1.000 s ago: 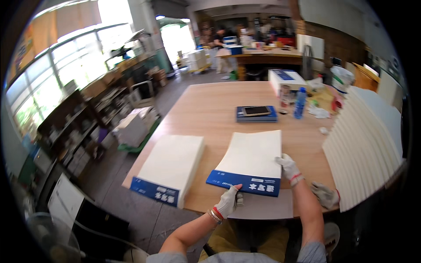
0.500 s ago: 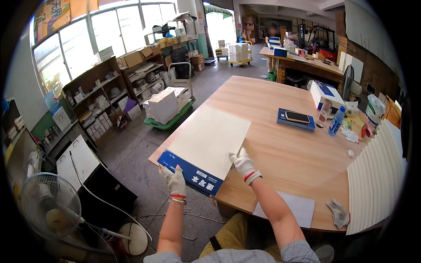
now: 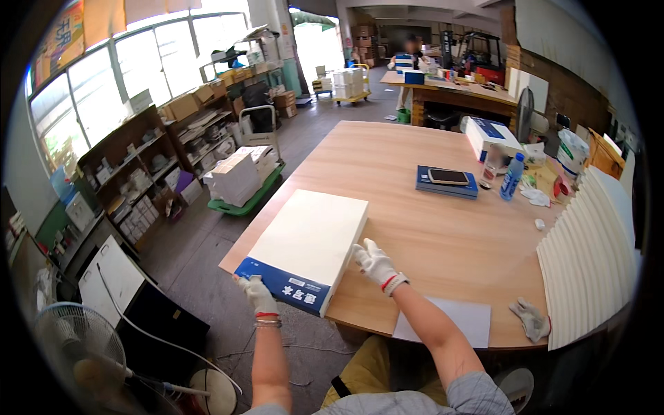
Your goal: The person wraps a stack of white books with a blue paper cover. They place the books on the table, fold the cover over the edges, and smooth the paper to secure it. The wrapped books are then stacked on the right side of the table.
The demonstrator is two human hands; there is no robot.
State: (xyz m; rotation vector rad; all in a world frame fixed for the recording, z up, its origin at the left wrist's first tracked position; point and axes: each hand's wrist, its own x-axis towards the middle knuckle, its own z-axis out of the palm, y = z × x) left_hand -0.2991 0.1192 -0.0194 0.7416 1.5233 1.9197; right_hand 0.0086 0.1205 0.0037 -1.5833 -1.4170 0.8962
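A thick stack of cream paper pads (image 3: pixel 315 232) with a blue band along its near end lies at the table's left near corner. My left hand (image 3: pixel 261 297), in a white glove with bare fingertips, is closed on the stack's near left edge at the blue band. Beside the stack's right side is my right hand (image 3: pixel 375 263), also gloved, its fingers apart and nothing in them. Whether its fingertips touch the paper is hard to tell.
On the wooden table (image 3: pixel 408 228) are a phone (image 3: pixel 448 177) on blue-covered books, a glass bottle (image 3: pixel 492 166), a blue bottle (image 3: pixel 512 177), a loose glove (image 3: pixel 531 319), white sheets (image 3: pixel 477 321) and a fanned paper pile (image 3: pixel 588 242). A floor fan (image 3: pixel 83 346) stands left; a person (image 3: pixel 413 48) works farther back.
The stack's top has settled level and square, and its thick right side now shows. My right hand has opened slightly away from that side. The view has shifted a little.
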